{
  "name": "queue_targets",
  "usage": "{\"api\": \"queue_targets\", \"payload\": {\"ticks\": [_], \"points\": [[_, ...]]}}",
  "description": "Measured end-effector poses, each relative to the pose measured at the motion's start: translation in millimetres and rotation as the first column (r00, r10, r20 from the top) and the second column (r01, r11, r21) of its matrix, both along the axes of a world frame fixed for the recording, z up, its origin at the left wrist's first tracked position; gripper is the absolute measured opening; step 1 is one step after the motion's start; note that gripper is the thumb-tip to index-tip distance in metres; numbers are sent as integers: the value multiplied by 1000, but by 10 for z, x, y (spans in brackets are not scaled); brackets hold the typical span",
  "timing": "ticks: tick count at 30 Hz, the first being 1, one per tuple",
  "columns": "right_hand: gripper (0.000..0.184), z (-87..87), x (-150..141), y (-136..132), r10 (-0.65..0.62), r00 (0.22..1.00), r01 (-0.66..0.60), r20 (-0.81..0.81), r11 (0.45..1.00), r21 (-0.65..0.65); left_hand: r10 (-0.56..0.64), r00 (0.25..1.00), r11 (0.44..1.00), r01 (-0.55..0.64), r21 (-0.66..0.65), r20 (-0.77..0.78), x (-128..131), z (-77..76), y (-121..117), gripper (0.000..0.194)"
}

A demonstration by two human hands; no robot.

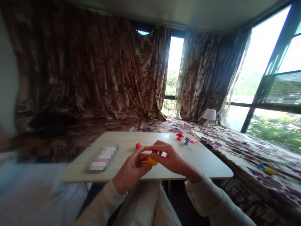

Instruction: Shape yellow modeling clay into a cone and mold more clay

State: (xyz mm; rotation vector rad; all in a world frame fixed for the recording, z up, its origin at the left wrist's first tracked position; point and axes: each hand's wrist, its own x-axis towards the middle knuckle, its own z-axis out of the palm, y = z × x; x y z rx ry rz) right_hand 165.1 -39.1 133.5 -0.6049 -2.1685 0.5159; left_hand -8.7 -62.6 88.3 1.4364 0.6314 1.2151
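Above the near part of the table, a small yellow object, its kind too small to tell, sits between my two hands. The fingers and thumb of my left hand are closed on its left side. From the right, my right hand bends over it, fingers pinched against its top and side. Just past my left fingertips is a red ball, which looks to be on the table. My fingers cover part of the yellow object.
Red and blue toy figures stand at the back right of the pale table. A blurred-out flat item lies on the left. Blue and yellow pieces lie on the flowered cloth at right, near a white lamp.
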Motion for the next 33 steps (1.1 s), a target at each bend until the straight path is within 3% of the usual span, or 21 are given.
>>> {"api": "queue_targets", "payload": {"ticks": [4, 8, 14, 18, 23, 28, 33], "points": [[18, 19, 14, -25, 16, 1000, -15, 10, 997, -72, -22, 999, 1000, 22, 18, -36, 15, 24, -23, 52], [14, 23, 3, -40, -5, 1000, 6, 17, 997, -71, 52, 998, 997, -49, 51, -42, 62, -25, -16, 62], [10, 30, 7, -52, 33, 999, -33, 1, 990, -134, 116, 988, 993, -117, 1, -100, 85, -18, -39, 76], [12, -30, -30, -29, 16, 998, -22, -64, 996, -89, 108, 987, 994, -108, 7, -122, 93, -9, -63, 78], [26, -39, -7, 12, -13, 998, 11, -65, 999, -42, 143, 980, 990, -142, 20, -138, 73, -18, -60, 78], [13, -19, 41, -12, -47, 999, 49, 25, 996, -78, 170, 973, 985, -173, -4, -159, 70, 11, -60, 82], [12, -67, -1, -9, -58, 998, 54, -35, 994, -96, 166, 975, 985, -170, -10, -150, 94, -9, -64, 84]]}}
